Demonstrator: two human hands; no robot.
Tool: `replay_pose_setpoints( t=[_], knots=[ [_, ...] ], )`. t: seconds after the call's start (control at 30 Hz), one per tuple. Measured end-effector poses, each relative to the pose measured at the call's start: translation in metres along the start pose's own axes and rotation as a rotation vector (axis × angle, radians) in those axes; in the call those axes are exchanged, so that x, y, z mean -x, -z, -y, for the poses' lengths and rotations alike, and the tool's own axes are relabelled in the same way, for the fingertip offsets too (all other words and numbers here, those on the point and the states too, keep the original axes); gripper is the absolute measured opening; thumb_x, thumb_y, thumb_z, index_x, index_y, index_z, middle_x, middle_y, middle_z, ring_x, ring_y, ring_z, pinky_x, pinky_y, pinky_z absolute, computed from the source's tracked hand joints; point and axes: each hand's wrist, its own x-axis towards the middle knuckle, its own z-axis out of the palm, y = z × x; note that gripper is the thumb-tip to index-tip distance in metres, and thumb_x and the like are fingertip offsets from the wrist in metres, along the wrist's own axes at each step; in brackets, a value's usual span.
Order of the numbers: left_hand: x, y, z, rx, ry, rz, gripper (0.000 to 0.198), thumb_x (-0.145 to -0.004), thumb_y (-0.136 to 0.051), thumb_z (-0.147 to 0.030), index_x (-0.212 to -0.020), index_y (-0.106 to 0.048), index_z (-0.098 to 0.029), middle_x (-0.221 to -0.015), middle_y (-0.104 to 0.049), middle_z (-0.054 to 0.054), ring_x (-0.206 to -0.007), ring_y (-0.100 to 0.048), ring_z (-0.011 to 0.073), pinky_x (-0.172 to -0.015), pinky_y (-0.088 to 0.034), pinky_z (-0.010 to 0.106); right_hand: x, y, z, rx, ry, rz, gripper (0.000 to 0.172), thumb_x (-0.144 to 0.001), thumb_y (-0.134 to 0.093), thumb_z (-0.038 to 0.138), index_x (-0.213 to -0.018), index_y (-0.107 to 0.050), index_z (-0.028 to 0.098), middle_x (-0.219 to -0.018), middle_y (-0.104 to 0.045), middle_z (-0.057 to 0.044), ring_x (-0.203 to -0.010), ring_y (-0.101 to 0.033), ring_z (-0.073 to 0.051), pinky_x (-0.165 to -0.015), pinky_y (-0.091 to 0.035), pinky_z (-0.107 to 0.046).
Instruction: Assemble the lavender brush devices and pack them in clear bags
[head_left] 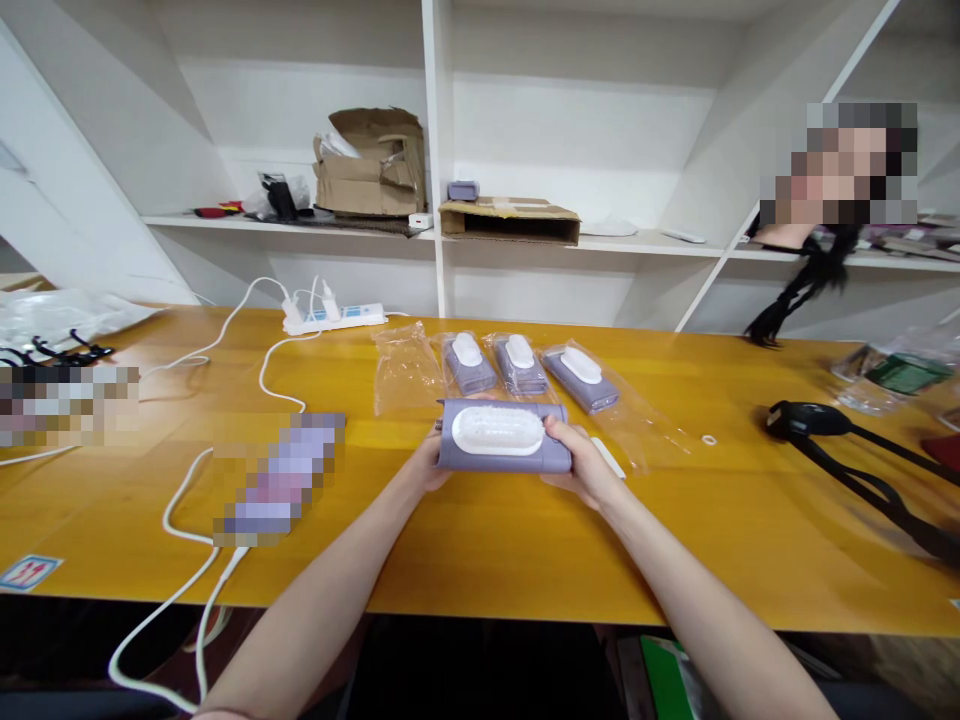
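Above the wooden table, a purple-grey oblong case (502, 463) with a white oval panel is held level between both hands; I cannot make out its exact kind. My left hand (433, 463) closes round its left end, fingers mostly hidden underneath. At the opposite end my right hand (589, 467) grips it, the thumb pressing beside the oval. Just beyond lie three similar cases in clear plastic: a left one (470, 368), a middle one (521, 368) and a right one (581, 380). A clear plastic bag (405, 375) lies left of them. Partly behind my right hand is a thin white strip (609, 458).
On the left, a blurred-out phone-like device (289, 475) has a white cable trailing over the table edge. A white power strip (345, 318) stands at the back. Black straps (847, 455) and a small white ring (709, 440) lie right. Shelves with cardboard boxes (371, 170) rise behind.
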Motion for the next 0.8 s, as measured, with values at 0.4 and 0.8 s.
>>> replay_pose_setpoints(
  t=[0.4,0.8],
  knots=[
    [-0.002,0.005,-0.002,0.251,0.027,-0.007,0.047,-0.072,-0.056,-0.048,-0.110,-0.059,-0.020,-0.108,-0.065,0.007,-0.089,-0.063,0.0242,-0.074,-0.050,0.036,-0.009,0.002,-0.008,-0.186,-0.041,-0.090,0.040,-0.068,-0.062,0.060,-0.067,-0.054,0.021,-0.043,-0.043,0.008,-0.035,-0.030,-0.007,-0.039,-0.021,-0.023],
    [-0.005,-0.003,0.015,0.087,0.059,-0.235,0.055,-0.065,-0.071,-0.042,-0.112,-0.053,-0.021,-0.104,-0.067,0.005,-0.087,-0.063,0.0214,-0.063,-0.047,0.028,0.003,0.010,0.004,0.536,-0.058,0.380,0.033,-0.067,-0.070,0.038,-0.089,-0.059,0.017,-0.063,-0.063,0.001,-0.041,-0.049,-0.009,-0.041,-0.030,-0.022]
  ],
)
